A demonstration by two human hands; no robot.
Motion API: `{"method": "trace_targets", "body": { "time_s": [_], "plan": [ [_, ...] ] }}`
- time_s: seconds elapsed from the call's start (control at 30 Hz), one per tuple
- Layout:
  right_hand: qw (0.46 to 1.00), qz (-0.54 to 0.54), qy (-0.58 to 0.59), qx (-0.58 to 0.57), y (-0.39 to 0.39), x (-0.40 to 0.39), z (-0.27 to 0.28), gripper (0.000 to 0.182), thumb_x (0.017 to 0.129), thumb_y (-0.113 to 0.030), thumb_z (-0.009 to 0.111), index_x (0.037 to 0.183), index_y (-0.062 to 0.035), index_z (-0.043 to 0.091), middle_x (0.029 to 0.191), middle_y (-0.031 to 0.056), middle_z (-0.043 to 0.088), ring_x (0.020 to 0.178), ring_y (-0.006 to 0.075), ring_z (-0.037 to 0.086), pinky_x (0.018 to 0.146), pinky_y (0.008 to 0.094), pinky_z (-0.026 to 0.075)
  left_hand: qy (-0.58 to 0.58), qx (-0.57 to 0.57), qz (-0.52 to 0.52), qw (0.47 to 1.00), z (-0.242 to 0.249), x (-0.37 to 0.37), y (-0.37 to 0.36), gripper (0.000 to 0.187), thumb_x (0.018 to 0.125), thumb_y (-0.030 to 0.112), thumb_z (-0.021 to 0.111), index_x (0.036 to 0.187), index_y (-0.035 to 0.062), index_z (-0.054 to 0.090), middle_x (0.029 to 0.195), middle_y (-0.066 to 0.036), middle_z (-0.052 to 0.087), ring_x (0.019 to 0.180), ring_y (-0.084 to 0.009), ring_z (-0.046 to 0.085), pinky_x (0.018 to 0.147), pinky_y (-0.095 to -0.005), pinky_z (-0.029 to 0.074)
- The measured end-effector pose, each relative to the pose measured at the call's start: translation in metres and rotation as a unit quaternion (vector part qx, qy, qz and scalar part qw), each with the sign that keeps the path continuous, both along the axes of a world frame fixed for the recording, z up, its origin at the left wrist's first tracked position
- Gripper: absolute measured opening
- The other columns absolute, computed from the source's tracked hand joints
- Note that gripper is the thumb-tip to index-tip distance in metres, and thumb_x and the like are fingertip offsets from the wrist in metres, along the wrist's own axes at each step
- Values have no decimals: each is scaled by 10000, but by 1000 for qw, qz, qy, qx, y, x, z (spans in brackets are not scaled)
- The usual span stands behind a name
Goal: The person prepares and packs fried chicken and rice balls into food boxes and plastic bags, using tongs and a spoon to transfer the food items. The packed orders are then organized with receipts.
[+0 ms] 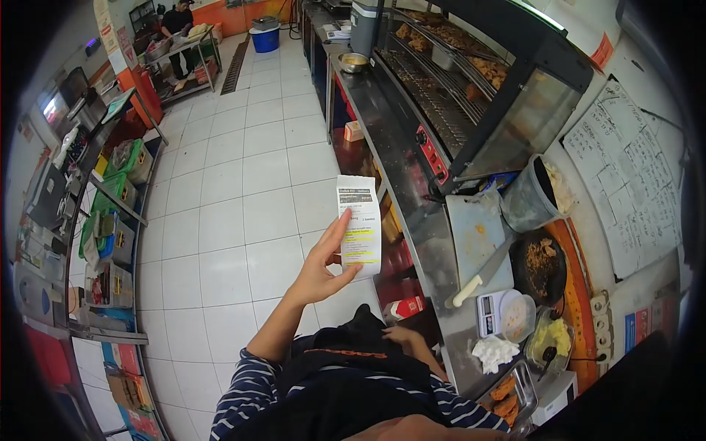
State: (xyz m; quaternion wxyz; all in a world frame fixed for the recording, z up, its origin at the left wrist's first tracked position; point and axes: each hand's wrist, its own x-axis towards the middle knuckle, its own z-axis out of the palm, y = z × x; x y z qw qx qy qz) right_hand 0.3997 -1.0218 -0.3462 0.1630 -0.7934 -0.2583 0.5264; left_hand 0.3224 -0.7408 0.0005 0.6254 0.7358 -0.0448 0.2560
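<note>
My left hand [323,261] is raised in front of me, closed on a printed paper receipt [358,239] with several lines marked in yellow. The thumb lies at its lower edge and the fingers along its left side. Low beside the dark apron [346,353] is my right hand [401,335], close to the counter's front edge; its fingers are small in view and partly hidden, so their grip does not show. Below the counter, near that hand, sits a red and white package [404,307].
On the steel counter [434,290] are a knife [478,283], a cutting board [474,235], a kitchen scale [491,312], a black bowl [539,268] and a tray of fried pieces [507,400]. A heated display case [471,81] stands behind. Shelves with green crates [121,191] line the left; a person [176,33] works far back.
</note>
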Motion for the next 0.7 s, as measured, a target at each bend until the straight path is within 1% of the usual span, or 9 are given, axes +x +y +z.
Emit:
{"method": "trace_targets", "body": {
  "time_s": [0.07,0.1,0.23,0.27,0.37,0.4,0.47,0.53,0.7],
  "plan": [
    [995,57,81,12,2,50,27,488,705,-304,644,1085,-10,558,1031,208,575,979,251,556,845,317,420,25,-4,-11,1000,4,24,-2,810,674,-111,567,1349,38,145,1397,-159,141,1092,-222,456,785,-285,492],
    [989,128,10,79,10,66,65,313,698,-138,612,990,-23,615,900,176,626,864,216,598,768,314,455,21,0,-16,1000,5,38,-3,810,674,-111,567,1349,38,145,1397,-159,141,1092,-222,456,785,-285,492],
    [954,-95,23,284,5,153,206,255,734,17,469,946,-4,609,817,91,646,812,145,593,757,277,438,6,-1,-21,1000,9,94,-10,831,686,-77,568,1368,119,134,1397,-137,169,1072,-178,465,702,-223,493],
    [944,-118,-82,297,-5,180,238,218,732,42,465,893,8,608,737,70,639,757,143,602,719,255,443,13,-12,-30,999,9,105,-12,833,686,-77,569,1368,120,133,1401,-134,158,1080,-178,458,699,-222,494],
    [853,-291,-250,353,-48,264,301,87,768,-5,519,712,-6,586,630,47,591,561,104,558,536,224,432,17,11,-48,999,5,139,-17,854,662,-120,561,1360,66,106,1410,-144,107,1089,-234,468,672,-238,513],
    [812,-338,-317,355,-66,298,307,161,791,-75,556,640,-18,554,598,28,563,515,84,504,498,219,394,18,7,-50,999,4,149,-18,854,662,-120,561,1360,66,106,1410,-144,107,1089,-234,468,672,-238,513],
    [714,-348,-438,422,-98,368,327,218,793,-142,589,620,-21,534,586,35,545,544,87,481,532,220,380,34,12,-67,997,1,166,-19,860,661,-121,561,1361,65,98,1413,-140,100,1099,-235,460,663,-232,510],
    [637,-383,-613,270,-112,414,349,173,763,-175,613,747,-5,587,720,129,599,682,190,562,643,284,429,43,2,-81,996,-2,181,-18,861,663,-120,561,1362,69,94,1414,-136,96,1104,-233,454,671,-232,508],
    [698,-402,-593,10,-139,490,300,476,692,-218,654,1089,-5,499,1034,222,543,950,333,532,842,369,404,51,-35,-123,990,-10,222,-12,858,673,-112,563,1364,73,88,1417,-124,87,1117,-226,438,703,-236,500]
  ]
}}
